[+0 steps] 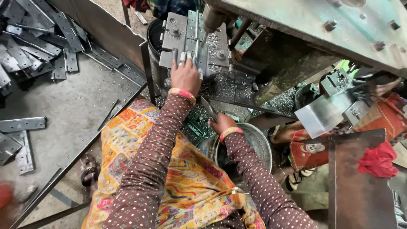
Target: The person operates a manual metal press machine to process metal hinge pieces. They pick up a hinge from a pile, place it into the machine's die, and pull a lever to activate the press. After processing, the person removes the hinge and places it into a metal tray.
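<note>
Left hand (185, 76) on press plate (186, 40), right hand (220, 123) pinching metal strip (208, 108).
Left grip spread flat under the punch (210, 21); bucket (250, 144) just below right grip, shavings (220, 85) between both.

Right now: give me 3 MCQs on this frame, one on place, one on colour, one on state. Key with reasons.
1. Where is the left hand?
A. On the grey metal jig plate under the drill spindle
B. In the round metal bucket
C. On the floor

2. What colour is the cloth at the right?
A. Blue
B. Red
C. White

3. What is the right hand doing?
A. Resting open and empty
B. Holding a red cloth
C. Gripping a flat metal strip

Key: 1 A, the fingers press on the plate below the spindle. 2 B, it is plainly red. 3 C, the fingers close round the strip above the bucket.
</note>
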